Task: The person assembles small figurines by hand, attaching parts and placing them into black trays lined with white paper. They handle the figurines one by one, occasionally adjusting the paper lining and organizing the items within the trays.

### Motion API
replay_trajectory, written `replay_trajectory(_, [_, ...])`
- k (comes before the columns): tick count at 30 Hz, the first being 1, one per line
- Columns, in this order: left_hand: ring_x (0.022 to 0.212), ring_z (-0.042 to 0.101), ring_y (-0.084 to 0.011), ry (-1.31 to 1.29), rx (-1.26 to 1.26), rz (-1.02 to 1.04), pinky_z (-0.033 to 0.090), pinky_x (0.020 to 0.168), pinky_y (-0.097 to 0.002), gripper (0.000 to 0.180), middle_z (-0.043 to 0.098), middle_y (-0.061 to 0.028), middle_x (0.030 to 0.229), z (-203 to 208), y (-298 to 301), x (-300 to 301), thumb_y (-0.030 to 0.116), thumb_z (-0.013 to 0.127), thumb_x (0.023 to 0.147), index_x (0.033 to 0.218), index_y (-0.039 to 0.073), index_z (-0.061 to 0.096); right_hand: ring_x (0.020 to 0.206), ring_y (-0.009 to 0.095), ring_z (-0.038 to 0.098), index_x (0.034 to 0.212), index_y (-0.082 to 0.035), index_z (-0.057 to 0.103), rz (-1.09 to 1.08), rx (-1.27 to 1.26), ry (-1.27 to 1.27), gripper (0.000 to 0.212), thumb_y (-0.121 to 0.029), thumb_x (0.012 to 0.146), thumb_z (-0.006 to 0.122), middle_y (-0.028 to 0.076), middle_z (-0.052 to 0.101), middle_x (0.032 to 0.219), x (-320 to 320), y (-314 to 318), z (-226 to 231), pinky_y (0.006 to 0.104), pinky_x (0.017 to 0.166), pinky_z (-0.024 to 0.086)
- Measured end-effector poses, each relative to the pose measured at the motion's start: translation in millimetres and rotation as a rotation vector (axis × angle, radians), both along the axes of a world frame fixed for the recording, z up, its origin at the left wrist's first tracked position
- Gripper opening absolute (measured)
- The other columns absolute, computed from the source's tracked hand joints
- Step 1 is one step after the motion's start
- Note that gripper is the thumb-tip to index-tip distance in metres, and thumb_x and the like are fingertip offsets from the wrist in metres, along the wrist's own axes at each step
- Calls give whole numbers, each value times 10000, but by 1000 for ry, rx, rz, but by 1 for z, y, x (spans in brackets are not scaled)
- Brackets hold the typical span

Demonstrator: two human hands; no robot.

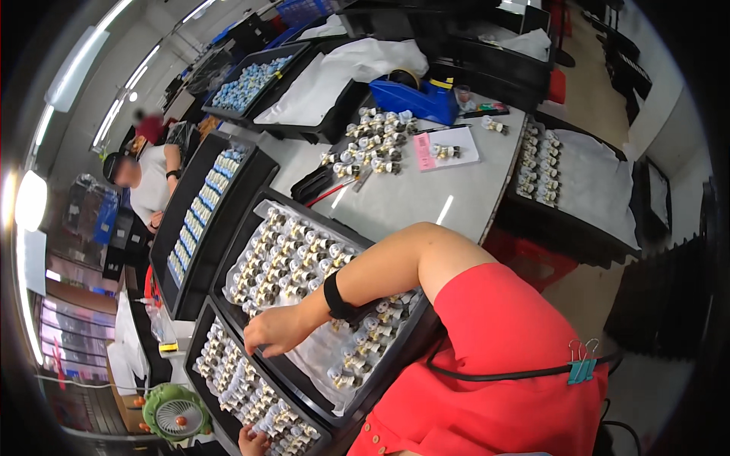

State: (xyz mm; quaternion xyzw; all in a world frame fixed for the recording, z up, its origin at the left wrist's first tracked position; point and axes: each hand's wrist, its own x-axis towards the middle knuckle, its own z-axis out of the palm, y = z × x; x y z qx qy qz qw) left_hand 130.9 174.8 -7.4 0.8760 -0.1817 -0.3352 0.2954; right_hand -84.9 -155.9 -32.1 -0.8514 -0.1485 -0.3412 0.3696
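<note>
My right hand, with a black band round its wrist, hangs over the edge between two black trays. Its fingers are curled closed; whatever is in them is hidden. Under that forearm lies the larger tray, lined with white sheet and holding rows of small white-and-metal parts. At the bottom edge my left hand shows only in part. Its fingers are bent in against the parts standing in rows in the nearer black tray; what they grip cannot be made out.
More such parts cluster on the pale table, near a blue tape dispenser, a notepad and a red-handled tool. A tray holds blue-and-white parts. A green fan and another person are left.
</note>
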Motion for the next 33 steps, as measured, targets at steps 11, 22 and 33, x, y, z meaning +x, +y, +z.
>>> replay_trajectory(11, [610,498,-123,-124,3,-232,421,533,-265,530,603,-108,935,14,14,25,182,659,829,1285,34,433,842,296,607,956,-70,638,-155,-304,-20,278,-152,695,687,112,641,877,-79,-43,69,397,756,480])
replay_trajectory(22, [1001,518,-190,-243,-500,-332,427,848,-286,436,542,-128,1121,91,-60,-78,87,597,865,1265,1,446,1217,481,323,1318,-36,357,-2424,317,672,707,-425,779,596,243,370,1339,-476,-51,-114,568,957,304])
replay_trajectory(33, [1166,470,-247,-492,-388,-843,407,913,-337,435,480,-130,1270,126,-103,-145,3,561,842,1266,26,469,1011,265,561,1047,-30,578,-1424,308,-45,288,-147,788,626,131,583,1070,-337,-42,1,333,887,428])
